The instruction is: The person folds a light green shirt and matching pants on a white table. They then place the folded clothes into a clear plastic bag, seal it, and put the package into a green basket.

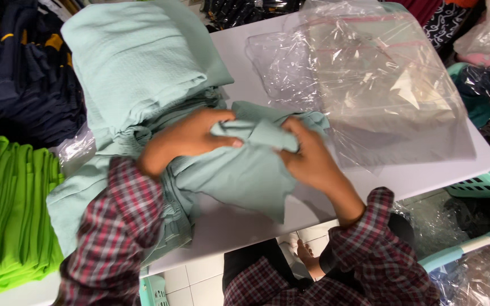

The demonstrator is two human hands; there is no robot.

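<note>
A pale mint-green cloth piece [239, 173] lies bunched on the white table [426, 173] in front of me. My left hand [185, 139] grips its upper left fold, and my right hand [307, 156] pinches the fabric at the upper right. Both hands are closed on the same piece, close together. Behind and left of them rises a tall pile of the same mint-green cloth [137, 62]. Both my sleeves are red-and-grey plaid.
A heap of clear plastic bags [375, 79] covers the table's right half. Bright green folded cloth [7, 215] is stacked at the left, dark garments [18, 68] behind it. Teal plastic baskets [483, 184] stand at the right. White floor tiles show below the table.
</note>
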